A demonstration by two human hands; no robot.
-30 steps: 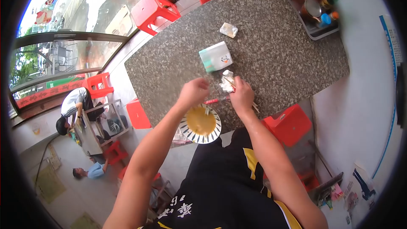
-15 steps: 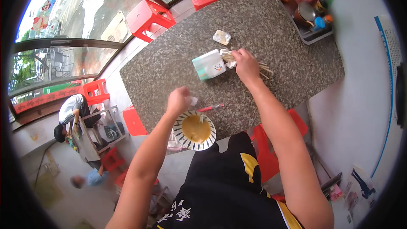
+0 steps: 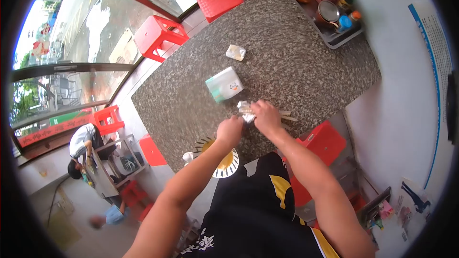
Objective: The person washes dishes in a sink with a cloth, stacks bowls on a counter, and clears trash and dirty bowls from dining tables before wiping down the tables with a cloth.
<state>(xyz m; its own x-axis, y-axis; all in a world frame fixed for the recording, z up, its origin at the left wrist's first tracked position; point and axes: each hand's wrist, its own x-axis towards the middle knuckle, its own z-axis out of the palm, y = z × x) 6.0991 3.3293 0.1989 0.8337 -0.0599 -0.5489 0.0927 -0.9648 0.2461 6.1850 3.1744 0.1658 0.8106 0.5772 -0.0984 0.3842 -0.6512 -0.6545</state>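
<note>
My right hand [image 3: 266,117] is closed around a bundle of disposable chopsticks [image 3: 287,115], whose ends stick out on its right side. Crumpled white tissue [image 3: 245,108] surrounds the other ends. My left hand [image 3: 230,132] is closed at the lower edge of this tissue, close to the right fingers; its fingertips are partly hidden. Under my left forearm, a striped bowl [image 3: 232,166] with yellowish soup stands at the table edge, partly covered. A wad of white tissue [image 3: 188,156] lies left of the bowl. Just beyond my hands is a tissue pack [image 3: 224,84].
Another crumpled wrapper [image 3: 235,52] lies farther back on the granite-patterned table [image 3: 181,86]. A grey tray [image 3: 340,43] of jars and bottles stands at the far right, by the wall. Red stools [image 3: 158,36] surround the table. Two people are at the lower left.
My left hand has moved from beside the bowl up to my right hand, leaving a tissue wad by the bowl. My right hand has drawn the chopsticks and tissue away from the pack, towards me.
</note>
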